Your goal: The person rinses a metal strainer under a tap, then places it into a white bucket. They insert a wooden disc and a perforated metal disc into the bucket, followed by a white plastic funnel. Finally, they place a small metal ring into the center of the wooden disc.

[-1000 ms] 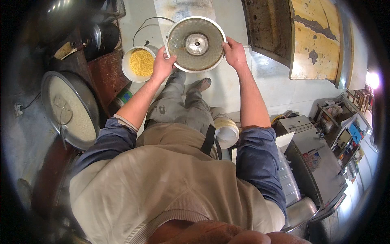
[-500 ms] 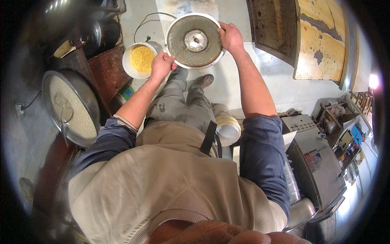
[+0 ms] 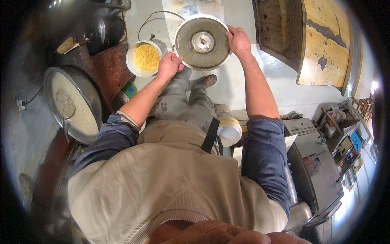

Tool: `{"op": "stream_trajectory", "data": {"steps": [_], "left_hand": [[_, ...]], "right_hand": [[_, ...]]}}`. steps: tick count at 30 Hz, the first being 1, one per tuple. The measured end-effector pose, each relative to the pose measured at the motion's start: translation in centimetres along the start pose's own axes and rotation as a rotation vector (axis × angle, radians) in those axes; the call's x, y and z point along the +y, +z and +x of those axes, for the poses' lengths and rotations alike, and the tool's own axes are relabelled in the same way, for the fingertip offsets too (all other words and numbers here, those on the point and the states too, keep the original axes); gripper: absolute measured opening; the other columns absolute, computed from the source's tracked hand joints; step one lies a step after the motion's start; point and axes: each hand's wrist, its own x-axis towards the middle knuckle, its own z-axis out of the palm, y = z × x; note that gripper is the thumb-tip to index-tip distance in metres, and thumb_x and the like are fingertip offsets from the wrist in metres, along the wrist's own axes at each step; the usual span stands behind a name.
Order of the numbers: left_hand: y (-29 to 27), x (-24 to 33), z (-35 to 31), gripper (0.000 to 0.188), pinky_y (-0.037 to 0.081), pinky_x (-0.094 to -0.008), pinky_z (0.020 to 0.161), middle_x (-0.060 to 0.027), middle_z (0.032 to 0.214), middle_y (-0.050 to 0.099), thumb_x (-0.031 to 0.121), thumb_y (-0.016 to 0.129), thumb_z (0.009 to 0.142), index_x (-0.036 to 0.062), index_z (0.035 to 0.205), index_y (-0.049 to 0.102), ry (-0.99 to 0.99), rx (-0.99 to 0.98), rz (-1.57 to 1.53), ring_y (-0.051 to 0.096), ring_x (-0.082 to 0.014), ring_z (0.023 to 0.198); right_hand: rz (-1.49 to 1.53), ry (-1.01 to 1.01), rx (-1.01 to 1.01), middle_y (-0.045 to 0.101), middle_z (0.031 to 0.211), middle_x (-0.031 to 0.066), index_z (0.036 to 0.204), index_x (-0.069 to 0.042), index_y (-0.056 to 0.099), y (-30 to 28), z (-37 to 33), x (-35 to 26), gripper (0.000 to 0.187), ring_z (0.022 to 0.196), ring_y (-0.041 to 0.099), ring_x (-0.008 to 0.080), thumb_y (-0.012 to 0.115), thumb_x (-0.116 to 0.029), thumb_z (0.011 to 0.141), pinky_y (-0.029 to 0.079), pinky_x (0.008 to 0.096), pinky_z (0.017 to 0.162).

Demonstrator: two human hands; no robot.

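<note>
A round, white-rimmed basin [image 3: 189, 57] with a grey-brown, mesh-like inside and a metal hub at its centre faces me at the top middle. My right hand [image 3: 239, 41] is closed on its right rim. At the lower left rim is my left hand [image 3: 170, 65], its fingers closed and pinching the edge; the fingertips are partly hidden. Left of the basin, close to my left hand, stands a white bucket [image 3: 129, 61] of yellow grains [image 3: 147, 57], which look like soybeans. A dark cable [image 3: 148, 20] curves behind the basin.
On the left, a big metal bowl [image 3: 95, 95] holds pale contents and a wire tool. A pale bucket [image 3: 229, 131] stands by my legs. Further right are a worn wooden-topped table [image 3: 325, 53], a grey metal cabinet [image 3: 315, 158] and cluttered shelves [image 3: 345, 142].
The whole view has shifted slightly, so things appear a little further right. Both hands and the basin keep nearly the same places relative to each other.
</note>
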Motion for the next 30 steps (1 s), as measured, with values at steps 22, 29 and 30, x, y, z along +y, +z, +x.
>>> {"op": "stream_trajectory", "data": {"steps": [22, 29, 30], "left_hand": [[-0.7, 4.6, -1.8, 0.026, 0.056, -0.0425, 0.088, -0.0124, 0.106, 0.071, 0.013, 0.075, 0.092, 0.0035, 0.115, 0.068, 0.757, 0.08, 0.793, 0.069, -0.0283, 0.098], [4.9, 7.1, 5.9, 0.04, 0.029, -0.05, 0.125, -0.0195, 0.143, 0.06, 0.03, 0.07, 0.093, 0.0032, 0.122, 0.07, 0.924, -0.404, 1.627, 0.045, -0.0368, 0.145], [5.2, 6.9, 6.4, 0.043, 0.025, -0.0511, 0.127, -0.0203, 0.146, 0.058, 0.033, 0.068, 0.094, 0.0032, 0.125, 0.07, 0.863, -0.452, 1.746, 0.041, -0.0375, 0.148]], "right_hand": [[0.19, 0.144, 0.142, 0.059, 0.132, 0.027, 0.151, 0.002, 0.05, 2.1, -3.0, 3.0, 0.074, 0.121, 0.062, 0.0373, 0.072, -0.04, 0.094, 0.051, 0.0432, 0.105], [0.464, 0.401, 0.082, 0.063, 0.125, 0.0234, 0.153, 0.004, 0.046, 6.7, -9.3, 1.6, 0.085, 0.101, 0.066, 0.029, 0.082, -0.034, 0.086, 0.055, 0.0416, 0.095], [0.456, 0.394, 0.097, 0.061, 0.127, 0.0236, 0.153, 0.003, 0.045, 7.1, -9.7, 1.3, 0.083, 0.104, 0.065, 0.0307, 0.081, -0.032, 0.087, 0.054, 0.0427, 0.097]]}}
